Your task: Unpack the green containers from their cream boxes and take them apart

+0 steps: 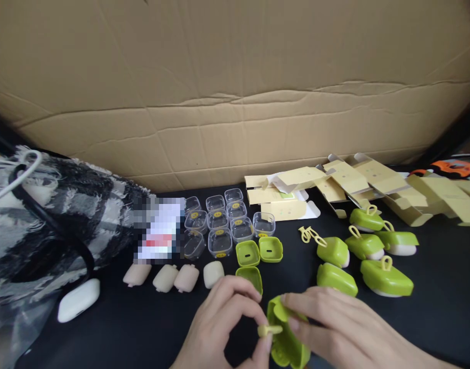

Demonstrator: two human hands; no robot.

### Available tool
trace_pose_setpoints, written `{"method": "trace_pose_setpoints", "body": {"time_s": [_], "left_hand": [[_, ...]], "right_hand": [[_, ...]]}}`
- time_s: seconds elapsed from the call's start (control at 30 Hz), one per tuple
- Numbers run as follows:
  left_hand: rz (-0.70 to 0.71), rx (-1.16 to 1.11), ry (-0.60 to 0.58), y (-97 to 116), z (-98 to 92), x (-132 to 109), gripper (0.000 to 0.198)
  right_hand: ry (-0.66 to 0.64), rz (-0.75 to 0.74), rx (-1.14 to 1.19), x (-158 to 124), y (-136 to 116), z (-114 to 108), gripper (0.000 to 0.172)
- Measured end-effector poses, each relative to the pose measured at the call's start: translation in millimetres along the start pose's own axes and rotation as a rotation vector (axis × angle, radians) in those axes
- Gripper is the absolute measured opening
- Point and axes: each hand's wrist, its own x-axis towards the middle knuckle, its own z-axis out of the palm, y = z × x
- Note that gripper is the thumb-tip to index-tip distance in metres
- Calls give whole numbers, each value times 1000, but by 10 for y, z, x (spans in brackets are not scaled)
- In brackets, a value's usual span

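My left hand (235,328) pinches a small pale-yellow loop piece (271,330) between thumb and fingertips. My right hand (327,325) grips a hollow green cover (281,346) with its inside turned towards the loop piece. The loop piece's tip overlaps the cover's opening; I cannot tell whether it touches. Just beyond my left fingers, an open green shell (250,279) sits on the black table, with two more shallow green shells (247,253) behind it. Several green covers with pale undersides (388,277) stand to the right, most with yellow loops on top. Loose yellow loops (311,234) lie behind them.
Clear plastic cups (220,241) with yellow stickers stand in rows. Pale rounded blocks (186,278) and a white case (79,300) lie left. Flattened yellow cartons (284,195) line the back, before a cardboard wall (219,128). Checked fabric (65,215) lies at far left.
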Motion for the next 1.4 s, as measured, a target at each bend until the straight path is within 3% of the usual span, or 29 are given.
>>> {"method": "trace_pose_setpoints", "body": {"time_s": [0.07,0.2,0.3,0.63,0.8,0.93,1.0,1.1,1.27,1.4], "left_hand": [[50,29,0,6,-36,35,19],[103,108,-117,-18,-85,71,18],[119,157,-131,-26,-91,75,18],[38,175,-161,4,-98,94,15],[-27,113,-174,-36,-80,98,8],[0,29,-212,-103,-41,34,7],[-7,-16,-202,-129,-27,-9,23],[-17,-56,-158,-134,-22,-60,46],[-1,-44,-142,-104,-25,-72,42],[4,-23,-132,-120,-12,-63,44]], "right_hand": [[12,77,-14,4,39,5,21],[-32,150,-211,47,165,77,9],[-23,130,-369,52,234,177,24],[-22,152,-361,72,203,207,27],[86,190,-99,135,94,46,20],[-18,201,187,156,-16,-24,7],[-6,240,217,158,31,-60,9],[73,327,40,155,266,-145,11],[-18,385,-472,117,752,-209,21],[-35,382,-465,37,770,-321,24]]}}
